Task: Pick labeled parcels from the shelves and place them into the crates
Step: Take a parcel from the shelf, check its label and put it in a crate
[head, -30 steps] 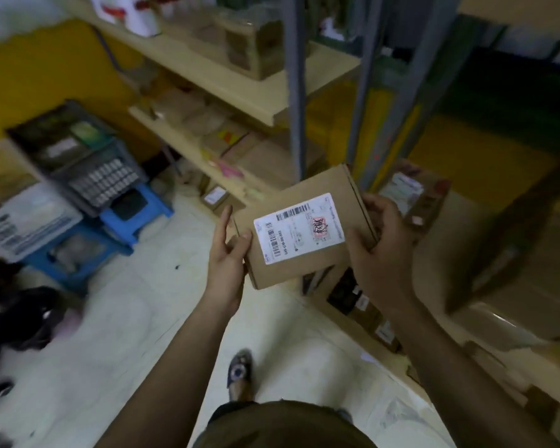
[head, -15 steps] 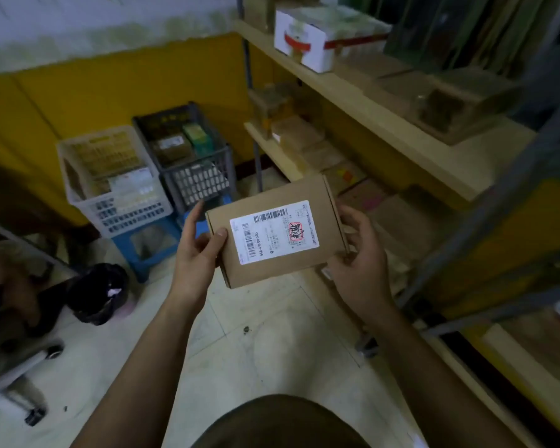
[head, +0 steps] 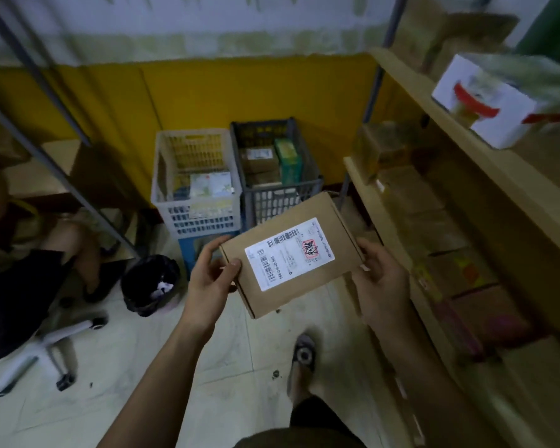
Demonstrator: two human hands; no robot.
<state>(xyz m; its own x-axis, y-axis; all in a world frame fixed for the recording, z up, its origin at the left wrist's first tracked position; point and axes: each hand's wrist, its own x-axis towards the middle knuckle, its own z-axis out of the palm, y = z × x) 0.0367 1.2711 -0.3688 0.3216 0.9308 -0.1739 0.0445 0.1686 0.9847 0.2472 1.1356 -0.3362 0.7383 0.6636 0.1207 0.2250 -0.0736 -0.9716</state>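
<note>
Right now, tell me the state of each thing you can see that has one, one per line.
parcel, closed, label up, held in the air by both hands.
left hand, grips the parcel's left edge, thumb on top.
right hand, holds the parcel's right edge.
white crate, upright, partly filled.
dark crate, upright, boxes inside.
black bin, lined, open-topped.
white box, closed, on the upper shelf.

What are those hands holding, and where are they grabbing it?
A brown cardboard parcel with a white label. The left hand grips its left end, thumb on top; the right hand holds its right end.
</note>
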